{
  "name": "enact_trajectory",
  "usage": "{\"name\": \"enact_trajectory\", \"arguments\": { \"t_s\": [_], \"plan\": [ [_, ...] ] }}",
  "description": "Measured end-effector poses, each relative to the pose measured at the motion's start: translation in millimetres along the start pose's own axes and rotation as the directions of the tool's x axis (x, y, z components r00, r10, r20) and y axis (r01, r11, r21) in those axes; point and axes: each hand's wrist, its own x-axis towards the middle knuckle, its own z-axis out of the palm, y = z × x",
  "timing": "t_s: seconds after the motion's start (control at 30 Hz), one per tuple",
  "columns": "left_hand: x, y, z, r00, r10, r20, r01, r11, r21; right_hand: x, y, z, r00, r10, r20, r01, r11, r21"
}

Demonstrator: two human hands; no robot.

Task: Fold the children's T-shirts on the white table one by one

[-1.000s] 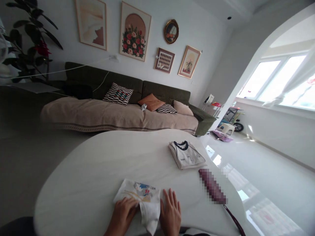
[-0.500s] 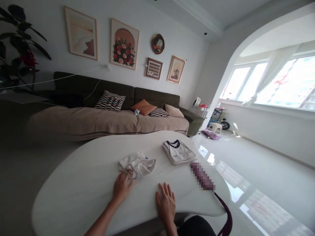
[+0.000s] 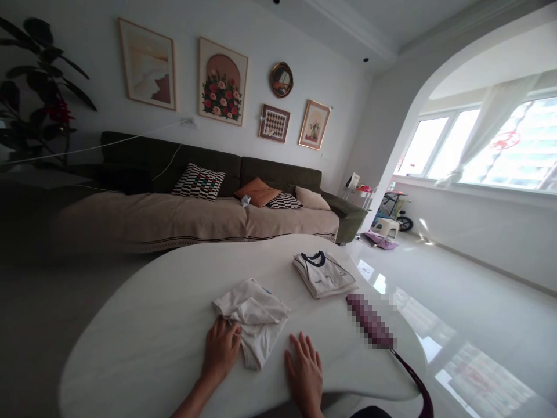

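A crumpled white garment (image 3: 253, 316) lies on the white oval table (image 3: 143, 348) in front of me. My left hand (image 3: 221, 352) rests at its left edge, with the fingertips touching the cloth and curled on it. Flat on the bare tabletop, just right of the garment, lies my right hand (image 3: 306, 374) with its fingers spread and nothing in it. Farther back on the right sits a neatly folded white shirt with a dark collar (image 3: 324, 274).
A blurred purplish object with a dark strap (image 3: 371, 320) lies near the table's right edge. Behind the table stands a long dark sofa (image 3: 195, 197) with a beige cover and cushions. Shiny white floor spreads to the right, toward windows.
A second ago the garment lay folded under both hands with its print showing. It was then pushed away and crumpled. Now it sits closer again, with my left hand at its edge.
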Motion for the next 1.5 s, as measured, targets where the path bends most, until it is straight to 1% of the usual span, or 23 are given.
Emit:
{"name": "enact_trajectory", "arguments": {
  "t_s": [0.07,0.17,0.23,0.3,0.37,0.4,0.47,0.53,0.57,0.63,0.7,0.73,0.77,0.83,0.87,0.9,0.97,1.03,1.2,1.27,1.37,1.43,1.5],
  "plan": [
    [0.2,-1.2,-0.1,1.0,-0.013,0.011,0.013,1.0,-0.014,7.9,-7.2,0.1,0.999,-0.016,-0.029,0.017,0.999,0.04],
    [0.5,-4.3,2.4,0.999,-0.031,0.024,0.032,0.999,-0.029,23.4,-39.8,-2.7,0.989,-0.15,-0.02,0.151,0.978,0.147],
    [0.1,-8.1,6.7,0.999,-0.035,0.025,0.036,0.998,-0.043,35.3,-69.8,-3.5,0.963,-0.255,0.091,0.227,0.943,0.242],
    [-1.2,-12.7,11.7,0.999,-0.04,0.012,0.041,0.997,-0.067,51.6,-95.0,-4.9,0.913,-0.331,0.24,0.242,0.91,0.336],
    [-3.2,-16.5,14.9,0.998,-0.059,-0.006,0.058,0.995,-0.086,75.7,-105.7,-10.4,0.87,-0.369,0.327,0.224,0.886,0.406],
    [-4.3,-17.5,15.3,0.998,-0.066,-0.011,0.065,0.994,-0.093,90.5,-103.6,-15.5,0.87,-0.364,0.333,0.207,0.882,0.424],
    [-5.9,-17.3,13.9,0.997,-0.072,-0.01,0.07,0.991,-0.111,121.7,-84.5,-30.2,0.913,-0.282,0.295,0.136,0.892,0.432],
    [-6.3,-15.6,11.3,0.998,-0.068,-0.009,0.066,0.989,-0.132,146.4,-52.0,-47.2,0.974,-0.089,0.207,-0.002,0.915,0.403],
    [-6.1,-14.8,10.5,0.998,-0.069,-0.011,0.067,0.988,-0.141,153.3,-34.8,-54.6,0.989,0.032,0.147,-0.086,0.922,0.377],
    [-5.1,-14.5,11.0,0.997,-0.076,-0.024,0.072,0.987,-0.144,153.9,-7.9,-63.2,0.968,0.251,0.021,-0.245,0.914,0.324],
    [-4.2,-15.8,13.8,0.996,-0.082,-0.034,0.077,0.988,-0.132,139.4,0.8,-59.3,0.925,0.366,-0.099,-0.324,0.899,0.293],
    [-4.1,-16.7,15.5,0.996,-0.08,-0.034,0.076,0.989,-0.125,128.5,-2.5,-52.4,0.924,0.351,-0.154,-0.301,0.913,0.277],
    [-4.1,-17.5,17.1,0.997,-0.075,-0.031,0.071,0.991,-0.117,116.4,-10.0,-43.0,0.941,0.279,-0.19,-0.227,0.94,0.253],
    [-4.7,-18.4,18.9,0.998,-0.066,-0.018,0.064,0.993,-0.102,91.7,-32.8,-20.6,0.988,-0.016,-0.156,0.046,0.981,0.19],
    [-5.1,-18.4,19.1,0.998,-0.066,-0.009,0.065,0.993,-0.094,80.3,-45.1,-9.8,0.979,-0.185,-0.083,0.197,0.966,0.168],
    [-5.5,-18.0,19.0,0.997,-0.072,-0.001,0.072,0.994,-0.085,70.2,-56.4,-0.6,0.946,-0.323,0.014,0.316,0.935,0.162],
    [-5.8,-16.7,18.3,0.996,-0.09,0.013,0.09,0.993,-0.07,55.0,-72.4,11.3,0.875,-0.446,0.187,0.418,0.892,0.173],
    [-5.6,-15.1,17.1,0.995,-0.096,0.025,0.097,0.993,-0.065,47.6,-78.4,14.2,0.857,-0.442,0.263,0.412,0.896,0.165],
    [-4.7,-14.0,13.7,0.996,-0.088,0.033,0.09,0.994,-0.067,55.9,-71.9,0.3,0.858,-0.448,0.25,0.398,0.889,0.229],
    [-5.1,-15.7,14.3,0.998,-0.061,0.022,0.062,0.994,-0.092,65.6,-69.5,-4.7,0.869,-0.415,0.268,0.34,0.896,0.285],
    [-6.8,-19.7,19.3,1.0,-0.025,-0.011,0.024,0.992,-0.123,85.0,-68.8,-6.0,0.897,-0.304,0.32,0.209,0.931,0.3],
    [-8.2,-22.1,24.3,0.998,-0.038,-0.043,0.032,0.99,-0.137,101.6,-70.3,-4.5,0.887,-0.279,0.369,0.171,0.939,0.298],
    [-9.3,-23.6,29.4,0.995,-0.069,-0.07,0.058,0.987,-0.149,122.1,-74.4,-4.0,0.854,-0.292,0.431,0.159,0.935,0.317]
  ]
}}
